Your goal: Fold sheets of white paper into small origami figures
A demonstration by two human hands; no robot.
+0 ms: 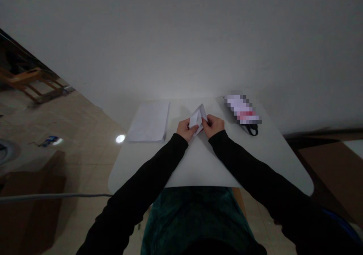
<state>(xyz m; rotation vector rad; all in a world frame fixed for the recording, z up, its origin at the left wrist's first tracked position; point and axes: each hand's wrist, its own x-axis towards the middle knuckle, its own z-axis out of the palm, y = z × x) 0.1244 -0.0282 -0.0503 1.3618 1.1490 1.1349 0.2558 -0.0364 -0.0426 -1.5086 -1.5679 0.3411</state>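
Observation:
Between my two hands is a small piece of folded white paper (196,118), held just above the table with its pointed top tilted up to the right. My left hand (185,129) pinches its left side, thumb across the front. On the right side, my right hand (214,125) grips the paper between thumb and fingers. The fingers behind the paper are partly hidden. A stack of white paper sheets (149,121) lies flat to the left of my left hand.
The white table (198,168) stands against a pale wall (181,39). A blurred-out item with a black strap (252,129) lies at the back right. A cable (56,197) runs in from the left. Cardboard boxes (31,202) and a wooden chair (34,81) are on the left.

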